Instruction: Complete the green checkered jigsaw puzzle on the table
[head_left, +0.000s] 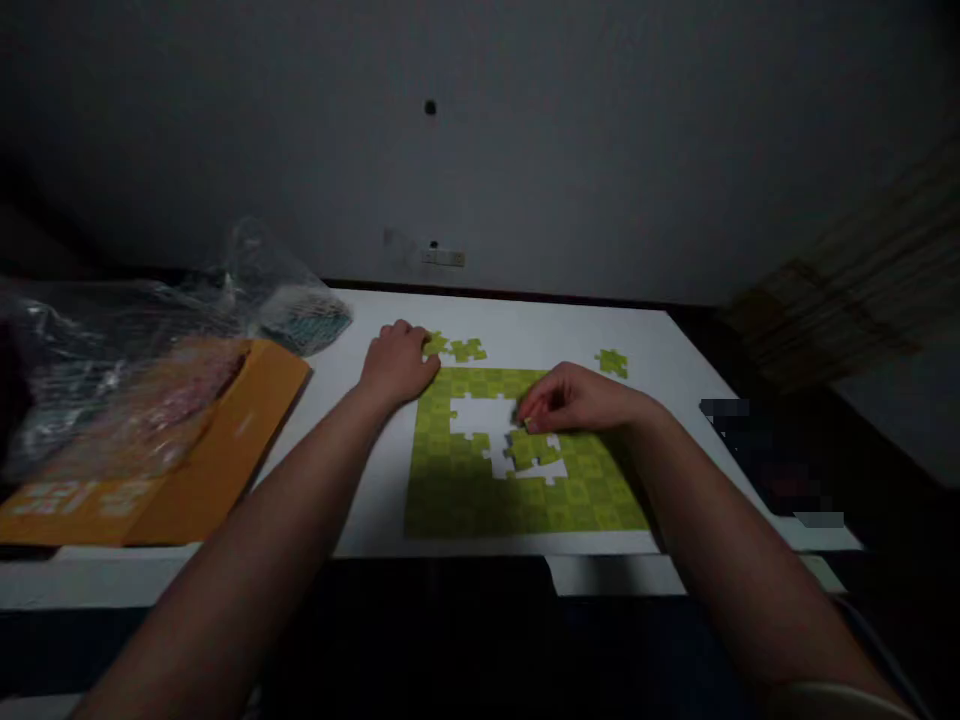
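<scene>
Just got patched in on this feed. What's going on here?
A person is working on a green jigsaw puzzle on a white table. The right hand has its fingertips at the far edge of a green section in the puzzle's gap; whether it is pinched is hard to tell. White shows around it. The left hand rests by some loose pieces beyond the puzzle's far left corner. Another loose piece lies beyond the right hand.
</scene>
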